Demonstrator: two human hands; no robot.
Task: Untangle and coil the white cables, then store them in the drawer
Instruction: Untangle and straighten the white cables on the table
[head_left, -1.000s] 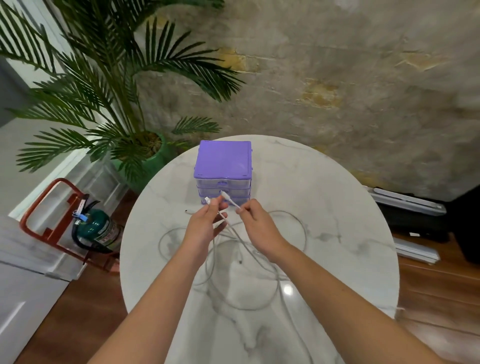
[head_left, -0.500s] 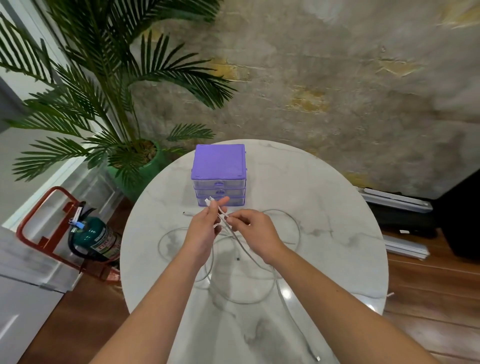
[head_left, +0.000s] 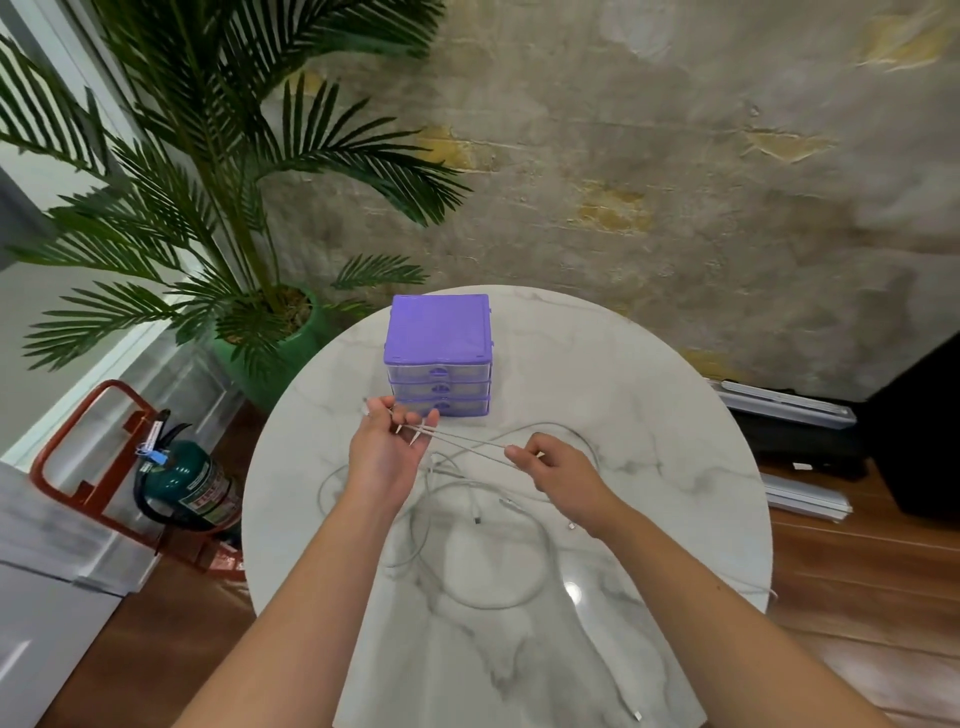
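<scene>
White cables (head_left: 470, 444) stretched between hands, left (head_left: 387, 452), right (head_left: 556, 470)

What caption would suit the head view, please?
Both hands, left and right, stretch white cables above a marble table before closed purple drawers.

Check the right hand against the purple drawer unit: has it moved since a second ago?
Yes. The right hand, pinching the white cables, has pulled rightward from just below the purple drawer unit, away from the left hand.
</scene>
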